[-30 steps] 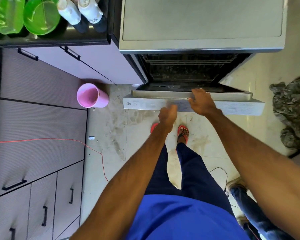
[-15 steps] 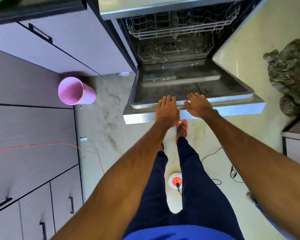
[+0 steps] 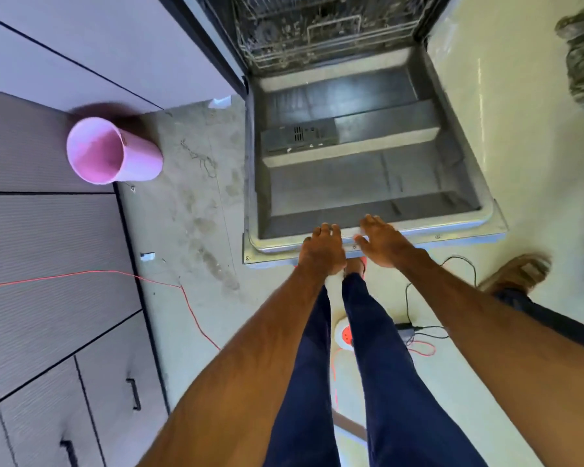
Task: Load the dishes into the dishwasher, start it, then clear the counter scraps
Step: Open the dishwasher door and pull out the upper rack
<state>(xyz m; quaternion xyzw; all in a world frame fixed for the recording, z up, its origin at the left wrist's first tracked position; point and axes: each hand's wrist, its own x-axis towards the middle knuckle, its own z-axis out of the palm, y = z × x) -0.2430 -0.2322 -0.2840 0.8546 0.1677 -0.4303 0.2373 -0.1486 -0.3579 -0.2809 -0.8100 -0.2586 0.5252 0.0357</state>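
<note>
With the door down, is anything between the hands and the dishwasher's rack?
Nothing visible does. The left hand and right hand are at the front rim of the open door; nothing lies on its inner face, and the rack sits beyond it.

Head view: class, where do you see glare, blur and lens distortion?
Head view: glare washes out the floor right of the door; the rack inside is dim and soft; the bin looks slightly blurred; the wide lens bows the cabinet lines.

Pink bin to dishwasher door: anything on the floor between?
Head view: only stained floor and a thin tangled strand lie between the pink bin and the open dishwasher door.
</note>
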